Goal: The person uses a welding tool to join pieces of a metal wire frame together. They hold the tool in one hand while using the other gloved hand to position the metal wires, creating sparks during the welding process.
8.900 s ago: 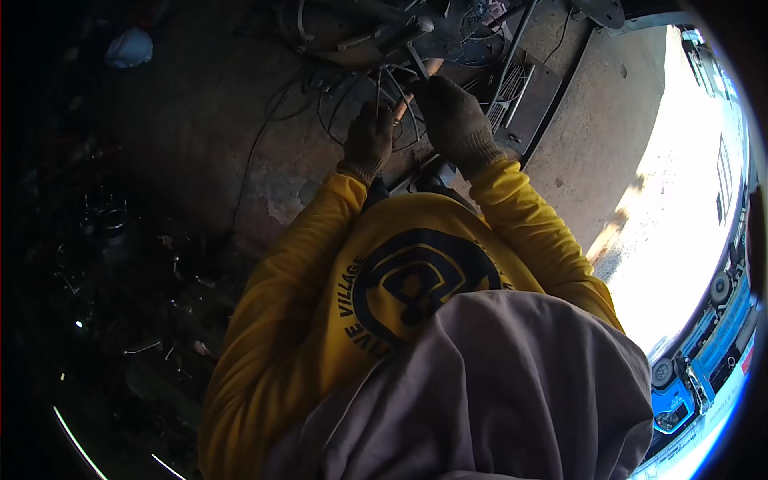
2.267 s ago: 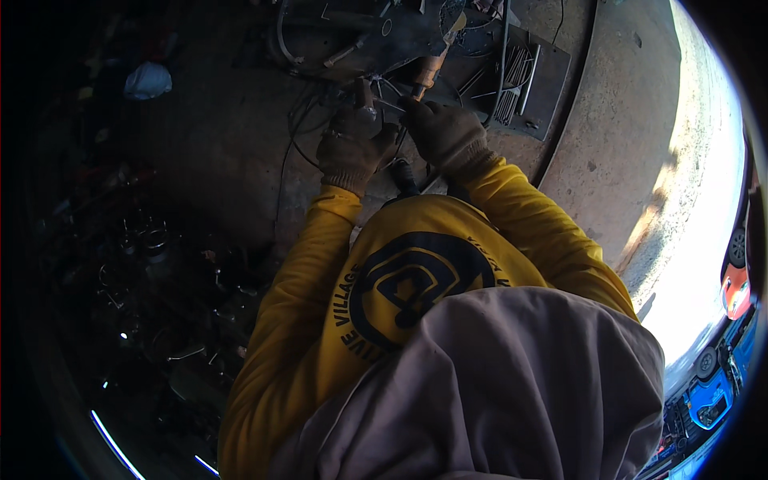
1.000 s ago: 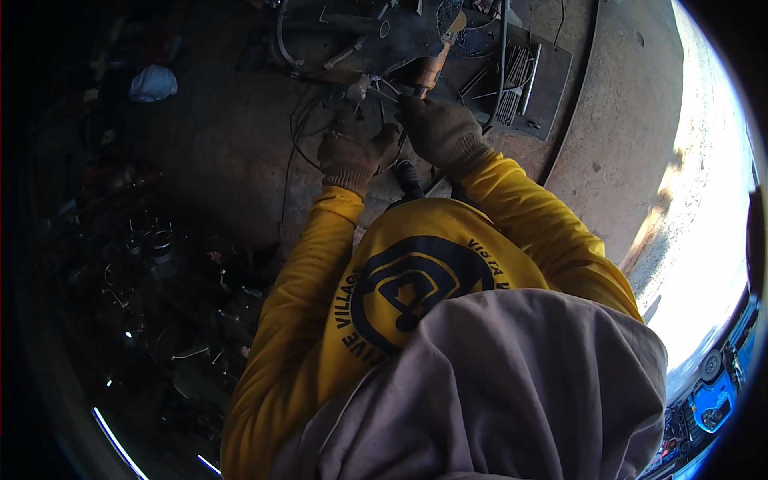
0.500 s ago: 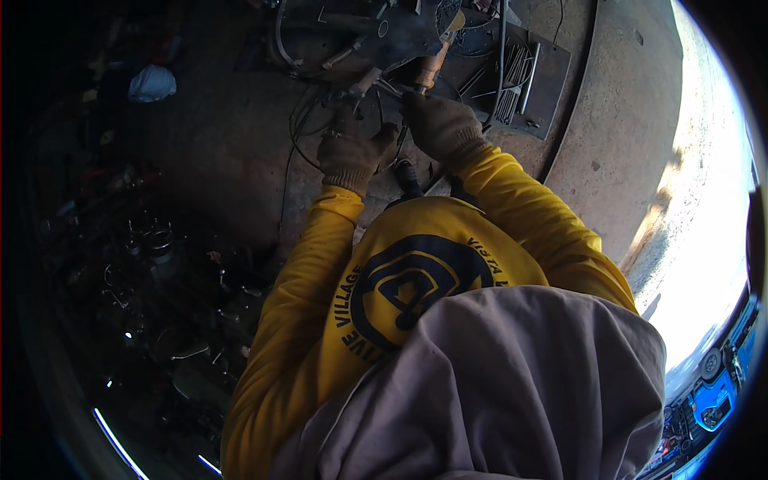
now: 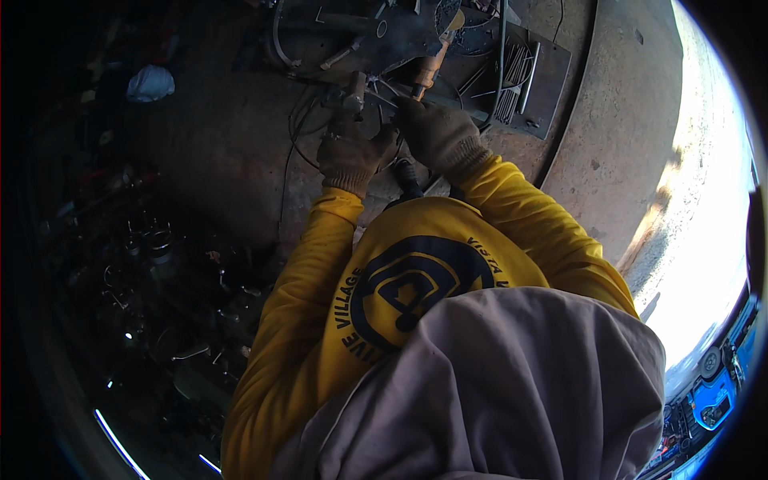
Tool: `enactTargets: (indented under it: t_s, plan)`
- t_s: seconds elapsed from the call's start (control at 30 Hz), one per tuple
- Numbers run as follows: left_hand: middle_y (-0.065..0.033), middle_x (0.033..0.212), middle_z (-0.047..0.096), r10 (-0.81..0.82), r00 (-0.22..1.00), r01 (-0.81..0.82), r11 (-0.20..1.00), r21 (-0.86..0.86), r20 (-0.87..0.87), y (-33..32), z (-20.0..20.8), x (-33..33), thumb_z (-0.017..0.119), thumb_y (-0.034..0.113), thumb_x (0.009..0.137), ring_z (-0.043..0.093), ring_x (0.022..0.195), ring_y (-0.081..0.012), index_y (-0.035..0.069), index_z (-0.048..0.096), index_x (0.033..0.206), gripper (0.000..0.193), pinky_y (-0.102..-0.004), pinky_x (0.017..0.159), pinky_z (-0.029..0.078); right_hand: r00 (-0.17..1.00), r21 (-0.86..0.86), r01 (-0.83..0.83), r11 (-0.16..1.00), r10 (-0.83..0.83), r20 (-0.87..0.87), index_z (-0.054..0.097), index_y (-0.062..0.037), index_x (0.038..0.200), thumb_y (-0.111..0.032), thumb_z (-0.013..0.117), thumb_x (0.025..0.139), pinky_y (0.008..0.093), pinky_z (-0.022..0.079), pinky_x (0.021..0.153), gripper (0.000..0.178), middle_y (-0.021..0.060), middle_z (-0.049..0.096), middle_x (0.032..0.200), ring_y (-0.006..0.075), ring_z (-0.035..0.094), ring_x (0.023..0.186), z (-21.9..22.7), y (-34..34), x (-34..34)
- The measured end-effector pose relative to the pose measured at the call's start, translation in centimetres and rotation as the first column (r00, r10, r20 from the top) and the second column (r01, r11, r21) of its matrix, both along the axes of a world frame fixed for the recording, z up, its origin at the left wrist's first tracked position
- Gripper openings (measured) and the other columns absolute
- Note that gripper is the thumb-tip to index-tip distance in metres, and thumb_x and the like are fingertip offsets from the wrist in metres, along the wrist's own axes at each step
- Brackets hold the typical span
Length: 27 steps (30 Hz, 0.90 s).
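My right hand, in a brown knit-cuffed work glove, is closed around the handle of a hammer. The hammer's thick metal head points left and sits just beyond my left fingers. My left hand, gloved alike, has its thumb out to the right and its fingers curled forward. What those fingers grip is dark and partly hidden under the hammer head. Past my right hand lies an orange, long-bodied tool with a flat, pale tan tip.
A dark metal plate at the right bears a bundle of thin rods and a bright bar. A short pipe lies at the far side. Cables loop left of my hands. A pale bundle rests farther left.
The hammer head has moved left and slightly nearer, turning more upright, over my left fingers. My right hand has shifted slightly left and nearer. The left hand stays in place.
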State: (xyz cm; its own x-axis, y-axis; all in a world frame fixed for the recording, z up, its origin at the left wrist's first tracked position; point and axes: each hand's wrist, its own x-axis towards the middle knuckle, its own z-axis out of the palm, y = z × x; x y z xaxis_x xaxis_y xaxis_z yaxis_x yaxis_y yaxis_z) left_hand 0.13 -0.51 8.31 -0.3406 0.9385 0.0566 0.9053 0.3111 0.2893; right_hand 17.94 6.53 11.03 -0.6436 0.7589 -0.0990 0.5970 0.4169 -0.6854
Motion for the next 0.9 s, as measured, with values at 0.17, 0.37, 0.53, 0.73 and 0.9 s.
enactTargets:
  t_s: [0.17,0.37,0.53,0.73,0.9]
  plan:
    - [-0.0104,0.112,0.071,0.041,0.999,-0.039,0.996,-0.082,0.02,0.2,0.0,0.0,0.079,0.062,0.07,0.072,0.098,-0.0288,0.007,0.059,0.123,0.079,-0.0423,0.083,0.058,0.996,-0.087,-0.014,0.996,0.021,0.085,0.059,-0.0057,0.115,-0.023,0.053,0.097,0.046,0.057,0.074,0.026,0.0197,0.073,0.096,0.0372,0.072,0.092,1.0,-0.1,0.4]
    - [-0.0089,0.111,0.072,0.115,0.993,-0.107,0.971,-0.214,0.026,0.8,0.5,0.5,0.08,0.059,0.07,0.072,0.101,-0.0286,0.008,0.06,0.122,0.076,-0.0416,0.086,0.057,0.996,-0.068,0.072,0.995,-0.068,0.052,0.058,-0.0072,0.116,-0.024,0.053,0.098,0.0462,0.057,0.076,0.026,0.0197,0.072,0.094,0.0384,0.072,0.091,-2.7,0.1,0.3]
    - [-0.0086,0.111,0.072,0.027,0.993,-0.02,0.998,-0.054,0.117,0.2,-0.9,-0.5,0.081,0.059,0.068,0.072,0.1,-0.0281,0.007,0.061,0.119,0.075,-0.0418,0.085,0.057,0.999,0.012,0.024,1.0,-0.023,-0.033,0.058,-0.0054,0.112,-0.025,0.056,0.098,0.0462,0.056,0.071,0.024,0.0184,0.071,0.092,0.038,0.071,0.087,-1.3,-0.4,0.9]
    - [-0.0099,0.111,0.072,0.055,0.998,-0.05,0.992,-0.118,0.041,0.3,-0.1,-0.3,0.08,0.058,0.069,0.072,0.1,-0.0288,0.007,0.061,0.118,0.074,-0.042,0.084,0.057,0.999,-0.003,0.032,0.999,-0.032,-0.04,0.058,-0.0053,0.111,-0.027,0.056,0.098,0.0462,0.056,0.071,0.025,0.0187,0.071,0.092,0.0385,0.071,0.087,-1.5,-0.4,1.2]
    - [-0.0103,0.11,0.072,0.064,0.998,-0.064,0.993,-0.1,0.0,0.4,0.4,0.3,0.08,0.06,0.069,0.072,0.099,-0.0295,0.007,0.061,0.117,0.074,-0.042,0.084,0.057,0.996,-0.09,0.066,0.994,-0.061,0.062,0.059,-0.0061,0.11,-0.031,0.053,0.1,0.0477,0.056,0.074,0.027,0.0213,0.071,0.094,0.0401,0.071,0.09,-2.8,0.1,0.5]
